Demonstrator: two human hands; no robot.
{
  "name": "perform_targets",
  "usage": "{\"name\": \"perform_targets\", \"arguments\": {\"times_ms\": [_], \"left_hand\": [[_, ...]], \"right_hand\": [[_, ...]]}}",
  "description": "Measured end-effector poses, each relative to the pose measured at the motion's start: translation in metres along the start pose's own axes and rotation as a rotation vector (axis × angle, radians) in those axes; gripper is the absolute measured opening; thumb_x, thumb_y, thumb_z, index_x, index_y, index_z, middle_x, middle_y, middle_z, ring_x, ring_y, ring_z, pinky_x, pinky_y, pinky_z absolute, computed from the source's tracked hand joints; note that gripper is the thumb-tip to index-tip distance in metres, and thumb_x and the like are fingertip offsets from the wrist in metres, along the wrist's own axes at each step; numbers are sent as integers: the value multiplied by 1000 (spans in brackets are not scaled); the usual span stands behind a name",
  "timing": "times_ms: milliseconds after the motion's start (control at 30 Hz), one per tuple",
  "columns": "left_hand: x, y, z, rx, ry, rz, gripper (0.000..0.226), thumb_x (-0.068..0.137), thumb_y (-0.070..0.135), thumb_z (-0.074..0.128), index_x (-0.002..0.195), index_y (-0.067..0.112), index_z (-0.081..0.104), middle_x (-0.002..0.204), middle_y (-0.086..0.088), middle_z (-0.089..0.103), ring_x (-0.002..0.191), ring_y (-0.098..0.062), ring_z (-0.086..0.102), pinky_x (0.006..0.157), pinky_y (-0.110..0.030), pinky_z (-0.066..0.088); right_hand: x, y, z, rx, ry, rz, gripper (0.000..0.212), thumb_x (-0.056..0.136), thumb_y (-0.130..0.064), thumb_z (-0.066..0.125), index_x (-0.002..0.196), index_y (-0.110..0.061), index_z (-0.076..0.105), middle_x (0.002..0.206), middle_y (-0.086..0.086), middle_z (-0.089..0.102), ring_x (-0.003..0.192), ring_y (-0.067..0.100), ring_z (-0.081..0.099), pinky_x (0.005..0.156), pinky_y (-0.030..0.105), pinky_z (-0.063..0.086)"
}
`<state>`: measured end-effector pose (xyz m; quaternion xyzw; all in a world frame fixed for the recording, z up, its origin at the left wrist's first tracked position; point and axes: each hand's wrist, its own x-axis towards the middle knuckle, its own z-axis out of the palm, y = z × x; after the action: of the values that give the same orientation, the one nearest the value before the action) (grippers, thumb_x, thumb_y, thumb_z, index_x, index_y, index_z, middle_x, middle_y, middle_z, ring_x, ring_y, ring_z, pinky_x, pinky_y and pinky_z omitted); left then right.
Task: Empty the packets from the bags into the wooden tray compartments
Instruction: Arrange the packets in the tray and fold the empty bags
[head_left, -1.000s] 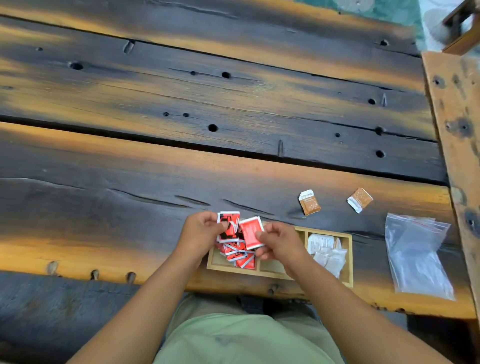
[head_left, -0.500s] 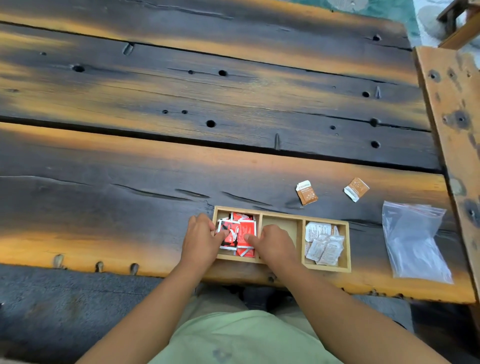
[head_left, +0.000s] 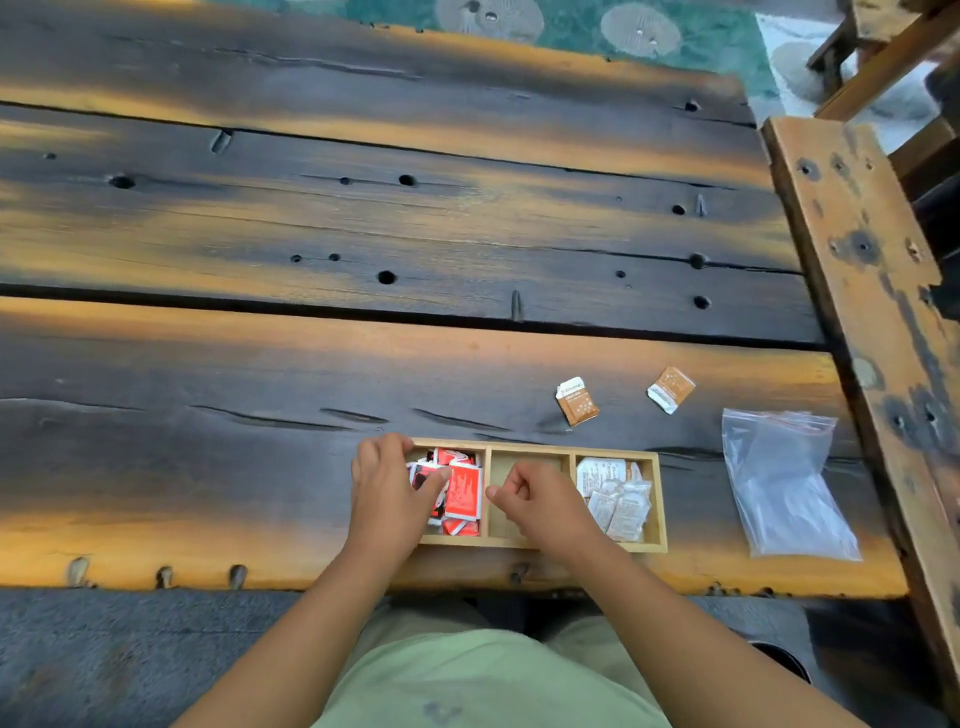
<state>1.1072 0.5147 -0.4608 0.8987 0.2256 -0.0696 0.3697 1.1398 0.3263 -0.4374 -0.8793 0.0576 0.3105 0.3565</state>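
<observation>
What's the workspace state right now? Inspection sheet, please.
Surface: dark plank table, worn, with holes.
Job's things: wooden tray at the near edge; red packets in the left compartment, white packets in the right, none seen in the middle; two brown packets loose beyond the tray; clear zip bag flat to the right.
Clutter: nothing seen.
Hands: left hand on the tray's left end, thumb on red packets; right hand curled over the middle compartment, holding nothing.
Cables: nothing seen.
Surroundings: wooden beam at right; green patterned floor beyond.
</observation>
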Motion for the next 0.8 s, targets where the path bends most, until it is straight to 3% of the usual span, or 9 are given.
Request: {"name": "perform_targets", "arguments": {"times_ms": [100, 200, 333, 433, 567, 700, 800], "left_hand": [[11, 38, 13, 73, -26, 98, 44, 83, 45, 71, 115, 20, 54, 120, -2, 47, 117, -24, 41, 101, -42, 38], [27, 74, 30, 188, -71, 218, 37, 85, 40, 69, 115, 20, 57, 121, -2, 50, 122, -24, 41, 107, -43, 34], [52, 121, 59, -3, -277, 210, 22, 86, 28, 72, 101, 17, 61, 107, -2, 62, 104, -20, 57, 84, -27, 41], [66, 143, 83, -98, -366, 113, 16, 85, 22, 74, 90, 16, 60, 88, 2, 64, 83, -17, 60, 69, -23, 43], [84, 160, 109, 122, -386, 200, 10, 87, 19, 69, 93, 18, 61, 98, -5, 64, 88, -24, 60, 71, -29, 42], [104, 175, 130, 342, -391, 423, 19, 87, 14, 65, 105, 17, 65, 115, -5, 54, 104, -27, 55, 88, -35, 46], [113, 180, 140, 528, -413, 497, 24, 87, 15, 60, 110, 20, 59, 116, -8, 47, 103, -31, 51, 85, -45, 50]], "right_hand": [[0, 2, -32, 99, 38, -25, 30, 89, -39, 66, 79, -12, 59, 73, 8, 68, 64, 17, 60, 69, 42, 56], [10, 12, -69, 169, 120, -20, 26, 91, -33, 67, 78, -11, 60, 65, 0, 63, 59, 19, 62, 64, 36, 53], [34, 41, -115, 229, 202, 26, 24, 93, -26, 66, 74, -14, 56, 61, 2, 61, 53, 18, 58, 50, 26, 46], [59, 71, -145, 245, 221, 102, 26, 92, -20, 64, 70, -15, 51, 60, 1, 62, 53, 21, 58, 56, 33, 48], [89, 107, -179, -52, 159, 80, 14, 88, -18, 61, 76, -20, 56, 65, -3, 60, 78, 30, 66, 70, 35, 48], [118, 125, -209, -296, 57, -47, 7, 91, -20, 56, 90, -16, 61, 96, 11, 70, 94, 36, 63, 76, 39, 48], [138, 131, -224, -435, 29, -198, 12, 91, -18, 57, 104, -16, 57, 109, 11, 60, 96, 38, 61, 79, 41, 50]]}}
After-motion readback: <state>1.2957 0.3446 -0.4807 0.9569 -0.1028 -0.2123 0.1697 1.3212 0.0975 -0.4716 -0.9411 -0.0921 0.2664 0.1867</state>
